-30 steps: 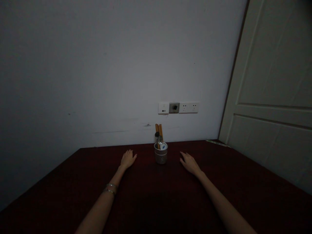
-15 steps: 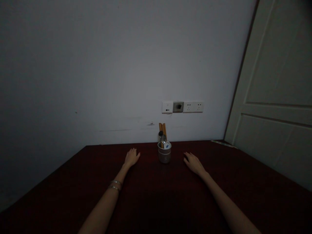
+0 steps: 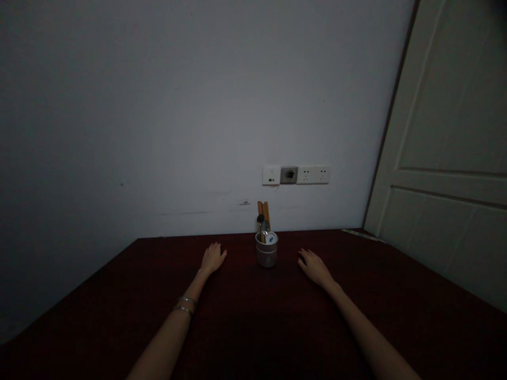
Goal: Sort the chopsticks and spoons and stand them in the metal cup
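Note:
My left hand (image 3: pixel 213 258) lies palm down on the dark red table (image 3: pixel 245 327), fingers stretched toward the wall and holding nothing. On the other side my right hand (image 3: pixel 312 264) also rests flat on the tabletop, open, with its fingers apart. Between the two hands, touching neither, stands a grey utensil holder (image 3: pixel 266 258). Wooden chopsticks (image 3: pixel 265 212) rise out of it. In front of them are metal spoons (image 3: pixel 261 221) and a white spoon with a blue mark (image 3: pixel 271 238). The lower ends of these utensils are hidden inside the holder.
Behind the table is a pale wall with white sockets (image 3: pixel 314 174) and a grey switch plate (image 3: pixel 289 175). A pale door (image 3: pixel 447 211) borders the right side. A thin flat strip (image 3: pixel 362 235) lies at the table's back right edge. Bracelets (image 3: pixel 185 304) circle my left wrist.
The view has shifted very slightly. Both hands and the utensil holder keep their places on the table.

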`<control>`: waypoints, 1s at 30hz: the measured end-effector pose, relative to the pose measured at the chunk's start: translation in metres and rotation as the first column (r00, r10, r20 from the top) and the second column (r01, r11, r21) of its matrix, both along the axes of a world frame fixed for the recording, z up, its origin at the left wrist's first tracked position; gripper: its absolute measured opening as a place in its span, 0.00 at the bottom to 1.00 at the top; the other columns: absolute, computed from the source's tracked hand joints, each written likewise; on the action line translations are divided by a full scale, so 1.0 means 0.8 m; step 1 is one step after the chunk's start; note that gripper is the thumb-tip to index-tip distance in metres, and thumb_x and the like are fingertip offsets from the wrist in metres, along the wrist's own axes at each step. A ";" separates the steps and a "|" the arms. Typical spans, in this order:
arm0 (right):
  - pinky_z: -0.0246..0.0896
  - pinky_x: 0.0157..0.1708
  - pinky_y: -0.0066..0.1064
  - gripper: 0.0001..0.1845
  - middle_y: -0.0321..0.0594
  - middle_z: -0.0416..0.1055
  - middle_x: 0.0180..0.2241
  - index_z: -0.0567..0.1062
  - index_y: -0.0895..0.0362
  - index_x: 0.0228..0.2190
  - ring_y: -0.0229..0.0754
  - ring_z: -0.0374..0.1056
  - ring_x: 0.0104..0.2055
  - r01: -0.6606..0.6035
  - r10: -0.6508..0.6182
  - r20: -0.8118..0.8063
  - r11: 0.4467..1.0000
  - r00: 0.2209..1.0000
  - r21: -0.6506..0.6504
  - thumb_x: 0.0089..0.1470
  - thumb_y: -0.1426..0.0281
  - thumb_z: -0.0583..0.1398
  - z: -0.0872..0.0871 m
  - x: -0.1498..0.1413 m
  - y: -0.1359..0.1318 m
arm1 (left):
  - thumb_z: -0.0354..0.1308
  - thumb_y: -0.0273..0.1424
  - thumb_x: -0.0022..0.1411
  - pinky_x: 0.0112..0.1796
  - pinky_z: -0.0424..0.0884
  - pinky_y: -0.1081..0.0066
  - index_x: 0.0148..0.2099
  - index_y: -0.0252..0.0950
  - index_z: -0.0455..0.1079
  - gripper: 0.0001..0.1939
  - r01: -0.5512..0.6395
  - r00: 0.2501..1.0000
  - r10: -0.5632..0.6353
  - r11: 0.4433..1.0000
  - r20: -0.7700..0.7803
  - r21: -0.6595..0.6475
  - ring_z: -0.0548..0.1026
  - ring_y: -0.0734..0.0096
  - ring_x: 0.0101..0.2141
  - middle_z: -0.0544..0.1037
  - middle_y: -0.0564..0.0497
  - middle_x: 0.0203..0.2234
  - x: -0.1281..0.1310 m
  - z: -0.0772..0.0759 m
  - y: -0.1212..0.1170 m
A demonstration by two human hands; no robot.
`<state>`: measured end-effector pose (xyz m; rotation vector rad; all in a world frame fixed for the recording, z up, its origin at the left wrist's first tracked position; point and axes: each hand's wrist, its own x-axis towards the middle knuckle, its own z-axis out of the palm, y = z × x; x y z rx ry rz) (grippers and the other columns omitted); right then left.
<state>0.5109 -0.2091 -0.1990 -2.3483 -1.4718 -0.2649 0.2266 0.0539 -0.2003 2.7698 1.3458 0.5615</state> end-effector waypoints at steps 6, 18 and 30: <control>0.47 0.55 0.41 0.24 0.50 0.60 0.54 0.67 0.64 0.49 0.51 0.52 0.58 0.014 -0.014 -0.019 1.000 1.000 0.013 0.54 0.66 0.48 -0.001 -0.001 0.000 | 0.43 0.38 0.60 0.52 0.52 0.59 0.53 0.25 0.61 0.25 0.025 0.999 -0.025 1.000 0.040 -0.011 0.57 0.54 0.56 0.61 0.34 0.54 -0.002 0.001 -0.002; 0.47 0.55 0.40 0.23 0.50 0.61 0.53 0.69 0.63 0.48 0.50 0.53 0.57 0.011 -0.010 -0.007 1.000 1.000 0.027 0.54 0.67 0.48 0.000 -0.003 0.000 | 0.61 0.34 0.45 0.55 0.51 0.61 0.58 0.30 0.54 0.38 0.427 0.780 -0.197 0.861 0.593 -0.276 0.56 0.55 0.56 0.58 0.37 0.56 0.033 0.061 -0.039; 0.48 0.54 0.39 0.23 0.51 0.63 0.51 0.69 0.64 0.47 0.49 0.56 0.56 0.000 0.000 0.007 0.999 1.000 0.039 0.54 0.66 0.48 0.004 -0.003 0.000 | 0.69 0.35 0.37 0.56 0.49 0.58 0.64 0.33 0.27 0.63 0.739 0.501 -0.149 0.586 0.853 -0.332 0.53 0.54 0.57 0.48 0.32 0.59 0.104 0.065 -0.134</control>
